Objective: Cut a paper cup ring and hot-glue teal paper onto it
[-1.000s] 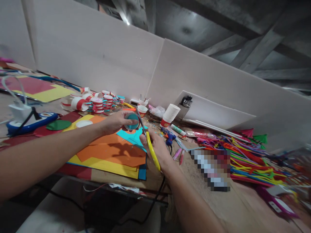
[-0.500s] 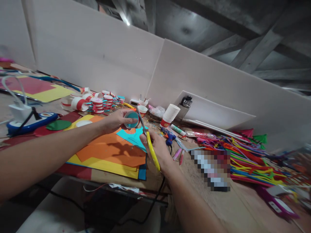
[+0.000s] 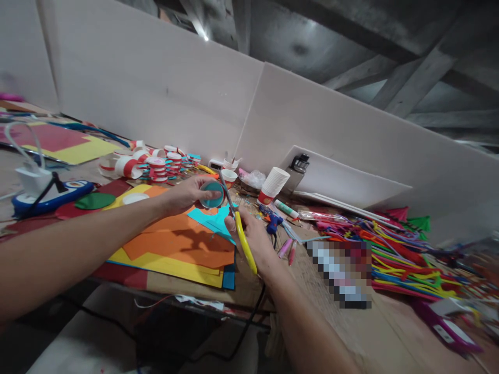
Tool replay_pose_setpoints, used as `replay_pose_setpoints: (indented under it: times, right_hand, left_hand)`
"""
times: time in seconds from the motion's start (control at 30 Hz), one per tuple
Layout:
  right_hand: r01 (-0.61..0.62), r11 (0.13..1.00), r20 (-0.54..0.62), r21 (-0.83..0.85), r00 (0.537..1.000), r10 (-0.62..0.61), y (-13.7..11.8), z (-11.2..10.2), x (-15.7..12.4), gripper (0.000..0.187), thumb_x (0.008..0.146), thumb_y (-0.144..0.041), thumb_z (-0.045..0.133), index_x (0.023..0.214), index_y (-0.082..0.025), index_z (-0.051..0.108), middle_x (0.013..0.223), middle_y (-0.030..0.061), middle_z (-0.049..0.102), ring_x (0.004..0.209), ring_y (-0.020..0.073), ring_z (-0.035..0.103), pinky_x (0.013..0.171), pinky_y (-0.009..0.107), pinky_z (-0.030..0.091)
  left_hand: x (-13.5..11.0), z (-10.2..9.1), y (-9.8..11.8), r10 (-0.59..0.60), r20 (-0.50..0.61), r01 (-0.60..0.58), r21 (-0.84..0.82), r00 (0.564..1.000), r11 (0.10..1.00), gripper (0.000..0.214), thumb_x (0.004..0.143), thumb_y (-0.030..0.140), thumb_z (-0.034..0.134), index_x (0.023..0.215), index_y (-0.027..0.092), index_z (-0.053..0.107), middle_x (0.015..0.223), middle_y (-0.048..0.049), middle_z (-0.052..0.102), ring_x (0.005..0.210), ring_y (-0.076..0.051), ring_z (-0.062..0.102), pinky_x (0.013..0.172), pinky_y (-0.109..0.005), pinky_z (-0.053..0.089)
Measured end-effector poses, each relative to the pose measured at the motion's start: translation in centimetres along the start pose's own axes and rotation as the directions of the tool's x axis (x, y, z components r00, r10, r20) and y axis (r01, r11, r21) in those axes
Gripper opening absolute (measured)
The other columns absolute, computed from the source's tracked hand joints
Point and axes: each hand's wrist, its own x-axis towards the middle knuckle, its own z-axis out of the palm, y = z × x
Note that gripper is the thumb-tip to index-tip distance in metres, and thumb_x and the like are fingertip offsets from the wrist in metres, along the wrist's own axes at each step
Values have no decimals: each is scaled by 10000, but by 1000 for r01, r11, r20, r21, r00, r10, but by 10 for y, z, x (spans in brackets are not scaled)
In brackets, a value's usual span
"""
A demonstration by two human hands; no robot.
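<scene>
My left hand [image 3: 186, 194] is closed round a small round cup [image 3: 212, 194] whose end is covered in teal paper. My right hand [image 3: 255, 240] grips yellow-handled scissors [image 3: 238, 226], and their blades reach up to the right edge of the teal disc. Both hands hover above a stack of coloured paper sheets [image 3: 179, 244], orange on top with a teal sheet [image 3: 214, 218] beside it.
Finished red-and-white cup pieces [image 3: 150, 162] lie at the back left. A stack of paper cups [image 3: 273, 186], a blue glue gun [image 3: 271, 218] and a heap of coloured pipe cleaners [image 3: 405, 254] sit to the right. A blue tape dispenser [image 3: 47, 197] is at left.
The hands have hardly moved. The cup and scissors shifted very slightly upward, the blades staying at the disc's edge.
</scene>
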Motion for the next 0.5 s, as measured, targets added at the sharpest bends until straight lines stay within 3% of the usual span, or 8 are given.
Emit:
replay_pose_setpoints:
  times: [0.5]
  right_hand:
    - [-36,999,16,-14,999,36,-3,-4,-3,424,908,-592,436,831,-189,544,672,-28,461,622,119,383,572,249,277]
  left_hand:
    - [3,-7,-2,28,43,-30,59,999,998,288,739,352,752,919,147,661,762,-35,659,623,-116,588,521,-210,380]
